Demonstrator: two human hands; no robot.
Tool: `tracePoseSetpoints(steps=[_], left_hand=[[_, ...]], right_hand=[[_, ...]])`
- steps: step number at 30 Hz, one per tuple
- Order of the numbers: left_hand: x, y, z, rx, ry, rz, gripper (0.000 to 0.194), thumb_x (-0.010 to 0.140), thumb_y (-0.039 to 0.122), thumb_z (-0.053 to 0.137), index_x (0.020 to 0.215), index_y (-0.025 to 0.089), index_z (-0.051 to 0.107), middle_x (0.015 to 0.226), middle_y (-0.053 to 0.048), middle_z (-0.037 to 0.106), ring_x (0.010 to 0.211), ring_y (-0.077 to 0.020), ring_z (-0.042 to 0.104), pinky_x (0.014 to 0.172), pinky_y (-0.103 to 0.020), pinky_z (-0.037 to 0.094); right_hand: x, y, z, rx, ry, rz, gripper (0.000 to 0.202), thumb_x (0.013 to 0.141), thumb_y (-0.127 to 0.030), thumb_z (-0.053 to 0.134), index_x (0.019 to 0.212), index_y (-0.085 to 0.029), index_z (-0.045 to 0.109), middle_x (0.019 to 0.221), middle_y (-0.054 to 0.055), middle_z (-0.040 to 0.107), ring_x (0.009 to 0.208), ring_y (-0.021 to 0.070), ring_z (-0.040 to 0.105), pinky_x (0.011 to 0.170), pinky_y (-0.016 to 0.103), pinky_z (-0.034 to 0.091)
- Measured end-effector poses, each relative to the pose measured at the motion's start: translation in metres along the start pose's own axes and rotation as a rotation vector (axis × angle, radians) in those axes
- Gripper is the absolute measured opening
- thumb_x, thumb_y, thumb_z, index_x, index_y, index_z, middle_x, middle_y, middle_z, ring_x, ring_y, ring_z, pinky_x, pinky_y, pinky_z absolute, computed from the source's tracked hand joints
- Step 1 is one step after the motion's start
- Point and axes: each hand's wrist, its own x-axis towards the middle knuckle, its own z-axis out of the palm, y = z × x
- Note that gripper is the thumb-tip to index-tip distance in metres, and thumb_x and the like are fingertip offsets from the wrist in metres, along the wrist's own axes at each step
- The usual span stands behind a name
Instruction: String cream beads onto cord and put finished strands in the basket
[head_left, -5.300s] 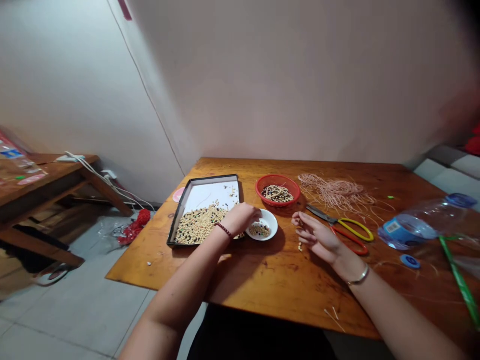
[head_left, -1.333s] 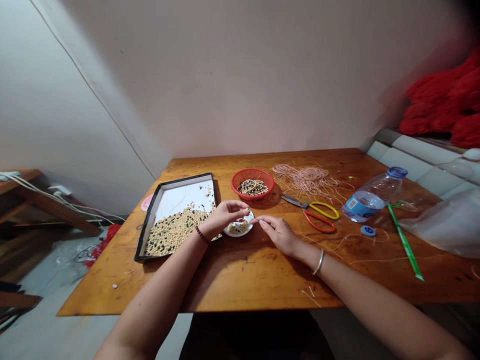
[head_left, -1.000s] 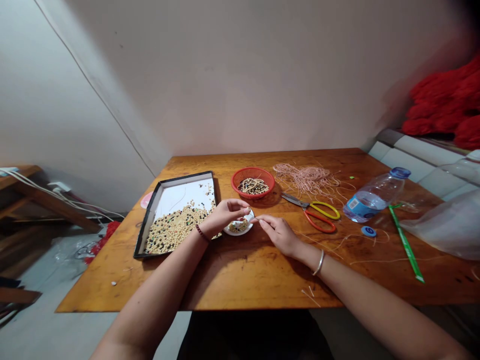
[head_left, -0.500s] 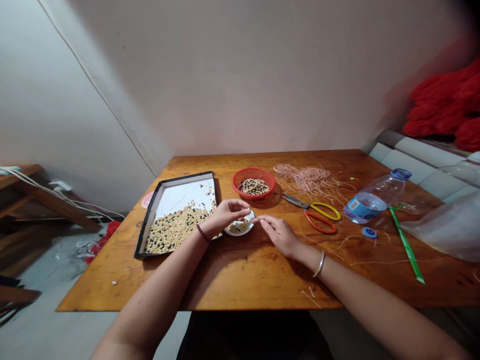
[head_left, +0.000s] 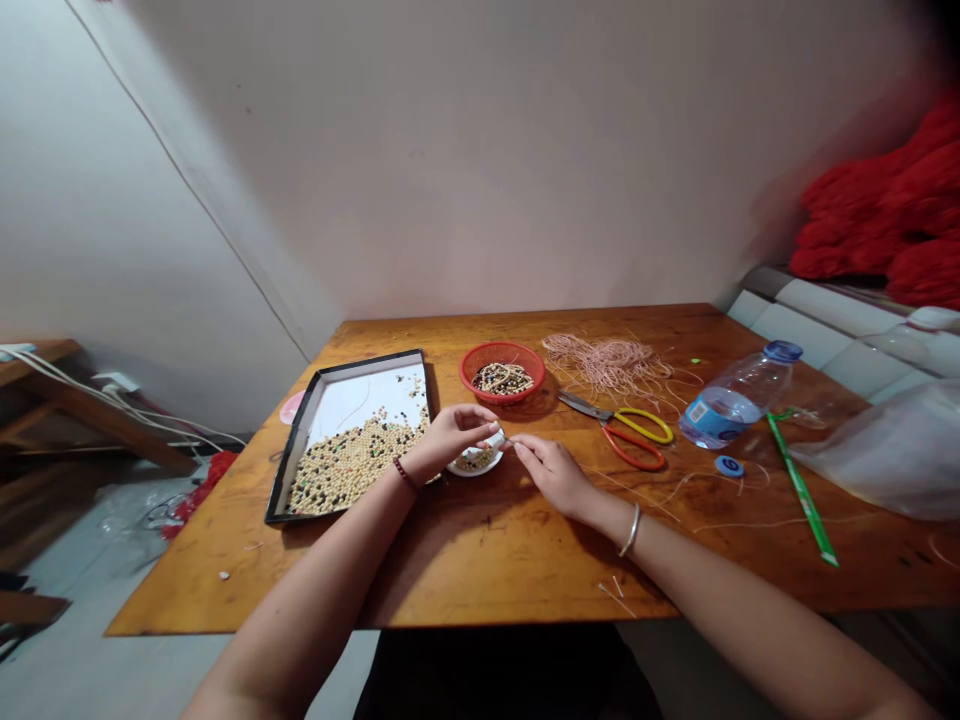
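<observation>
My left hand [head_left: 457, 438] is pinched over a small white dish [head_left: 480, 466] of beads; what sits between its fingertips is too small to name. Close beside it, nearly touching, my right hand [head_left: 551, 470] grips a thin strand between thumb and forefinger. Left of the hands lies a black-rimmed tray [head_left: 274, 490] with many cream, dark and coloured beads [head_left: 352, 460] over its white bottom. A red plastic basket [head_left: 501, 353] behind the hands contains strung beads [head_left: 504, 378].
Scissors [head_left: 619, 425] with yellow and orange handles lie right of the basket, before a tangle of pink string [head_left: 611, 362]. Farther right are a water bottle [head_left: 731, 405], its blue cap [head_left: 729, 466], a green strip [head_left: 802, 490] and a clear plastic bag [head_left: 885, 450].
My left fingertips have lowered slightly and the two hands' fingertips have come closer together above the dish. The camera view has shifted a little.
</observation>
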Motion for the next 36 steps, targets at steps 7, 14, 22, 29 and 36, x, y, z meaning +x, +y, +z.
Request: tracePoseSetpoints(steps=[7,14,22,29,36], left_hand=[[0.000,0.000,-0.004,-0.066,0.003,-0.035,0.046,0.062,0.043,0.080,0.091,0.011,0.065,0.079,-0.002,0.063,0.065,-0.0076,0.056,0.062,-0.019,0.047],[0.000,-0.001,-0.004,-0.055,-0.052,-0.019,0.046,0.064,0.045,0.079,0.091,0.011,0.065,0.078,-0.002,0.062,0.062,-0.0060,0.053,0.058,-0.017,0.042],[0.002,-0.004,-0.006,-0.037,-0.082,-0.004,0.043,0.067,0.045,0.077,0.093,0.012,0.064,0.079,-0.001,0.063,0.063,-0.0062,0.053,0.058,-0.017,0.040],[0.003,-0.006,-0.007,-0.026,-0.086,0.006,0.042,0.069,0.044,0.075,0.094,0.012,0.064,0.079,-0.001,0.063,0.063,-0.0064,0.053,0.059,-0.018,0.040],[0.000,-0.001,-0.003,-0.040,-0.112,-0.014,0.043,0.067,0.042,0.078,0.092,0.010,0.064,0.081,-0.003,0.064,0.066,-0.0073,0.055,0.062,-0.019,0.041]], right_hand=[[-0.001,-0.004,-0.005,-0.073,0.112,0.008,0.035,0.096,-0.035,0.036,0.102,-0.020,0.067,0.074,0.003,0.067,0.061,0.0163,0.058,0.059,0.026,0.040],[-0.001,-0.008,-0.006,-0.075,0.072,-0.031,0.034,0.096,-0.033,0.037,0.104,-0.020,0.067,0.074,0.003,0.067,0.060,0.0151,0.057,0.060,0.025,0.039],[-0.001,-0.009,-0.008,-0.087,0.043,-0.029,0.034,0.096,-0.032,0.037,0.105,-0.019,0.068,0.071,0.003,0.066,0.061,0.0150,0.057,0.060,0.025,0.038],[-0.002,-0.010,-0.007,-0.088,0.036,-0.025,0.035,0.096,-0.032,0.037,0.105,-0.020,0.068,0.074,0.003,0.067,0.064,0.0157,0.059,0.062,0.025,0.039],[-0.001,-0.010,-0.006,-0.076,0.030,-0.019,0.034,0.096,-0.031,0.038,0.106,-0.019,0.068,0.076,0.003,0.068,0.064,0.0151,0.059,0.062,0.025,0.039]])
